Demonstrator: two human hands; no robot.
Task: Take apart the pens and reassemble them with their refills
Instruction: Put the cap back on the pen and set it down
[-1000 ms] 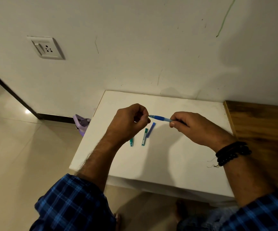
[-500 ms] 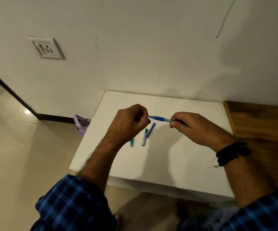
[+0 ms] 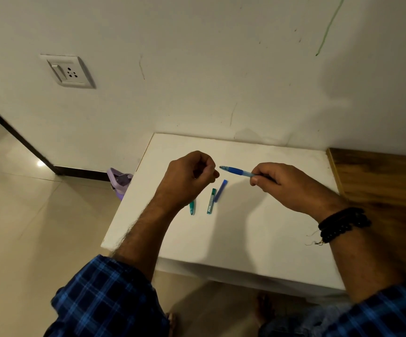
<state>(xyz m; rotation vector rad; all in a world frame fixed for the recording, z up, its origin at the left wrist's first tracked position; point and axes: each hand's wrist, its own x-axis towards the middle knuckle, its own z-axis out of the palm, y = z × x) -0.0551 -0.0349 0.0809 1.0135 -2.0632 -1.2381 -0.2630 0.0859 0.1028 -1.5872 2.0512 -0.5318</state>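
Right hand (image 3: 292, 186) grasps the blue pen (image 3: 237, 170) mid-frame, left hand (image 3: 189, 176) is curled, contents impossible to tell; any tiny part it holds could slip off the white table (image 3: 245, 239)

Three pen pieces lie side by side on the desk (image 3: 245, 239): the leftmost piece (image 3: 192, 207) partly under the left grip (image 3: 187, 176), the middle piece (image 3: 211, 201) just beside the rightmost piece (image 3: 221, 190). Behind them the right grip (image 3: 292, 188) holds a pen (image 3: 237, 171) pointing left.
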